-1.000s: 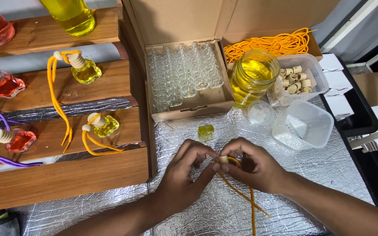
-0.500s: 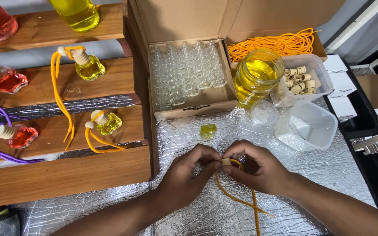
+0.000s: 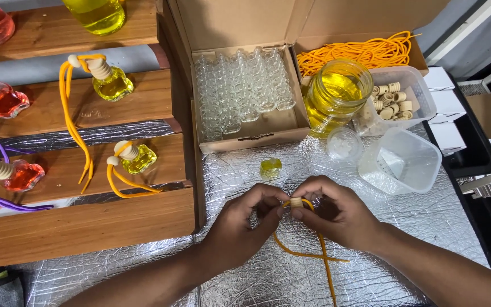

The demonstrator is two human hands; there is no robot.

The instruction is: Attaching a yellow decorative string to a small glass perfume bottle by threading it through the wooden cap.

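- My left hand (image 3: 240, 227) and right hand (image 3: 336, 213) meet low over the crinkled silver foil-covered desk (image 3: 427, 227); both grips are closed to a fingertip pinch.
- Between them: a small pale wooden cap, cylinder-shaped (image 3: 296, 202), threaded on a thin orange-yellow cord (image 3: 308, 256). My right thumb and forefinger nip the cap; my left fingertips pinch the cord loop just beside it.
- Handling judgement: the cord looks limp and light, with no stiffness of its own (its tails cross and trail loose on the foil toward me). Best held close to the cap, where the loop is short and cannot flop.
- The cap seems light, rigid and dry, not slippery; pinch across its sides.
- A small glass bottle of yellow liquid (image 3: 270, 167) stands uncapped on the foil just beyond my hands, apart from them. Likely fragile and easily tipped; take it by the body.
- Farther back: a cardboard box of empty clear glass bottles (image 3: 240, 91) and a large glass jar of yellow liquid (image 3: 336, 94).
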